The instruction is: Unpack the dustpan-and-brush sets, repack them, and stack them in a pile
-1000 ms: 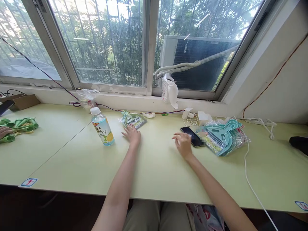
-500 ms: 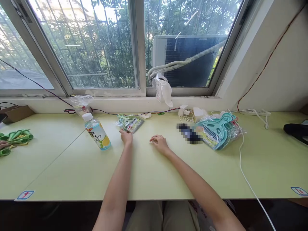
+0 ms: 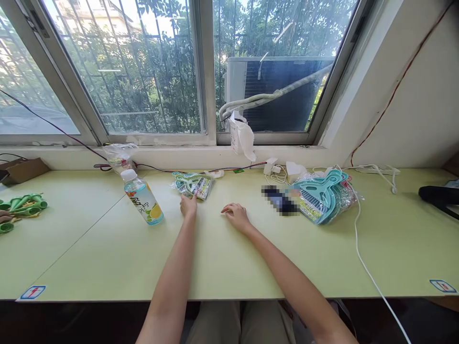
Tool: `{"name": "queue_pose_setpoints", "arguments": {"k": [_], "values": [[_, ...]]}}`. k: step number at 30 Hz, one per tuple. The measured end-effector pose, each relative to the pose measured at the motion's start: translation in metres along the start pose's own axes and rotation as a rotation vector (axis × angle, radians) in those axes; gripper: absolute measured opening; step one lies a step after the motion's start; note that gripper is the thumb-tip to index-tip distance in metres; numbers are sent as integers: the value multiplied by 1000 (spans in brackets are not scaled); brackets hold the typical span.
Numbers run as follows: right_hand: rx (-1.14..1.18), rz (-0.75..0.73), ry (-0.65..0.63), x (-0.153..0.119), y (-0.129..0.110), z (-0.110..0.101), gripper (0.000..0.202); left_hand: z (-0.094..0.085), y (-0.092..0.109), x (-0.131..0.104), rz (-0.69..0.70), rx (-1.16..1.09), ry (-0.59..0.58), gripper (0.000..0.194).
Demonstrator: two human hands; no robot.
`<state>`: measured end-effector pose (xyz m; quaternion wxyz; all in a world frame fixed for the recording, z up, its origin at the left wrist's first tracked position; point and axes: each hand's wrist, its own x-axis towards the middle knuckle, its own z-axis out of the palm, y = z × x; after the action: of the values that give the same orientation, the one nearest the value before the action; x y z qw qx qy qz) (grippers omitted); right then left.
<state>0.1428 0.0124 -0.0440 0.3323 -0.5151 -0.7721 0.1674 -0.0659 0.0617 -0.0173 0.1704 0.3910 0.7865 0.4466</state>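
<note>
My left hand (image 3: 188,205) is at the near edge of a clear packet (image 3: 193,184) of flat green plastic pieces with a printed card. Its thumb reaches onto the packet's front edge, and the fingers, set apart from the thumb, are bent low by its left corner. I see no grip around the packet. On the bare tabletop to the right rests my right hand (image 3: 235,216), palm down, fingers loosely stretched and holding nothing. A bottle (image 3: 143,198) with a white cap and blue drink stands left of my left hand.
Bagged turquoise plastic pieces (image 3: 324,196) lie at the right beside a blurred dark object (image 3: 280,199). A white cable (image 3: 369,267) crosses the right side of the table (image 3: 229,267). Green cone-shaped pieces (image 3: 27,205) lie far left, near part of another person's hand.
My left hand's thumb has spread away from its fingers onto the packet's front. The right hand stays in place. The view has shifted slightly.
</note>
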Motion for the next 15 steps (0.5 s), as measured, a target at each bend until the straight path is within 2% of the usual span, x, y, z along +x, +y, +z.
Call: {"name": "queue_pose_setpoints", "arguments": {"k": [4,8,11,15], "values": [[0,1,-19,0,0,0,23,1,8,-10,-36,39,50,79],[4,-3,-33,-3,-3,-2,23,-1,12,-12,-113,47,8,77],[-12,2,-18,-4,-4,-4,25,-5,10,-6,-140,-3,-36,63],[-61,-18,84,-4,-4,-6,40,-5,6,-3,-47,-78,-175,26]]}}
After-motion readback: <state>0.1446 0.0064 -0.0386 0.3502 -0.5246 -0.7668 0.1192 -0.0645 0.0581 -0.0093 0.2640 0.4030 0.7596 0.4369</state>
